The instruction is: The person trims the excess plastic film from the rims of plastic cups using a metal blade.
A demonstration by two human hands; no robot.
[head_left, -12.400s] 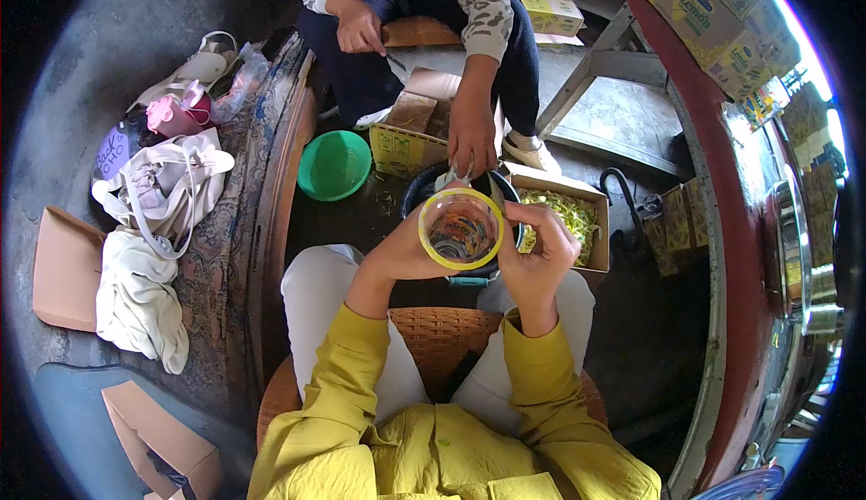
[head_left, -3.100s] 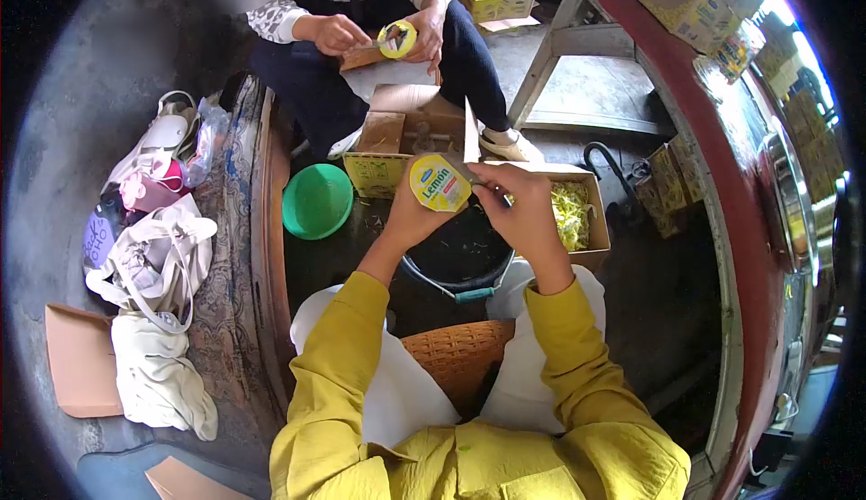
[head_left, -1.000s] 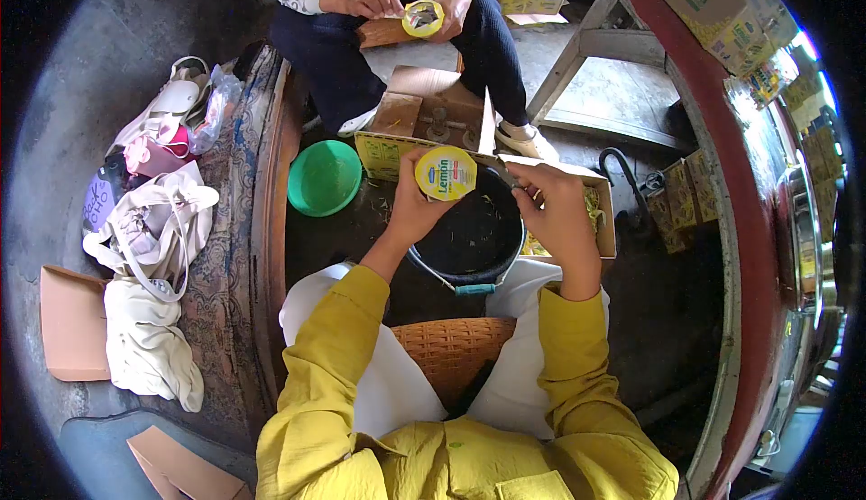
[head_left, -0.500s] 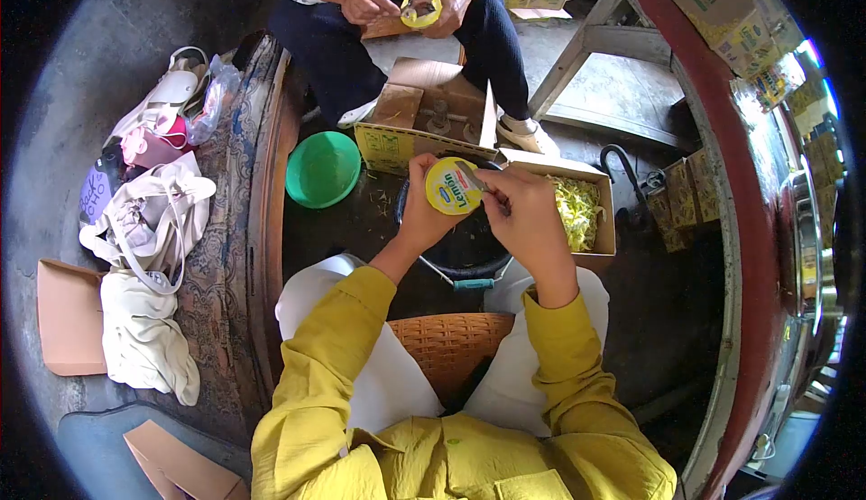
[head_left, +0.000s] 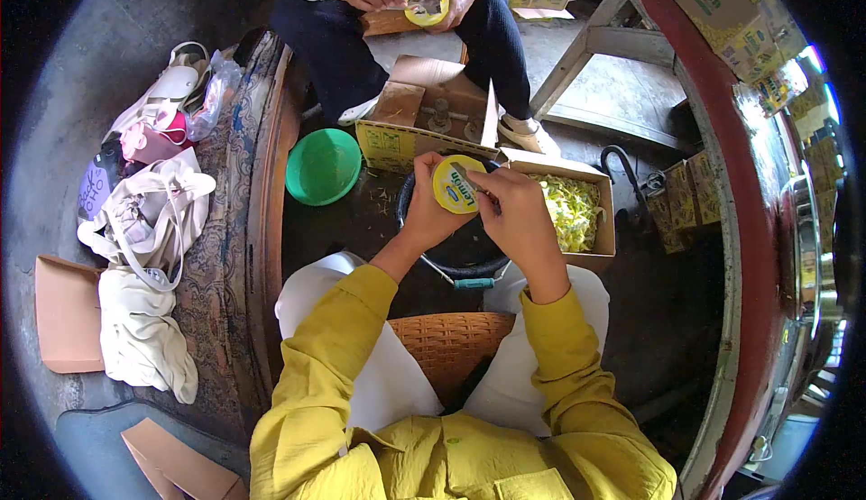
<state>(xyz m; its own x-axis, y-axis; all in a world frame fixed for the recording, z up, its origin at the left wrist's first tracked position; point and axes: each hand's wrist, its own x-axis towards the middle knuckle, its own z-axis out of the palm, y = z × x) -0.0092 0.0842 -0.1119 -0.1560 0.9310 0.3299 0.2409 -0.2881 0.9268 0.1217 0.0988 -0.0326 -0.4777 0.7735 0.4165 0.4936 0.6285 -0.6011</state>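
While left hand (head_left: 424, 210) grips tub (head_left: 453, 195), right hand (head_left: 519, 207) (angled inward) holds knife (head_left: 467, 177).

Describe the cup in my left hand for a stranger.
Find the black bucket beyond the white-clad knees. Over it, the left hand holds the cup. Its yellow lid reads Lemon; the other person's cup shows a yellow rim round a greyish middle.

Seated person (head_left: 460, 455), mustard sleeves (head_left: 336, 329): left hand (head_left: 424, 216) holds Lemon-labelled cup (head_left: 451, 197) over black bucket (head_left: 462, 252); right hand (head_left: 523, 213) grips small knife (head_left: 470, 178), blade over the label. Yellow-green shreds (head_left: 570, 213) in box (head_left: 608, 218) beside bucket. Co-worker (head_left: 320, 49) opposite holds yellow-rimmed cup (head_left: 427, 7).
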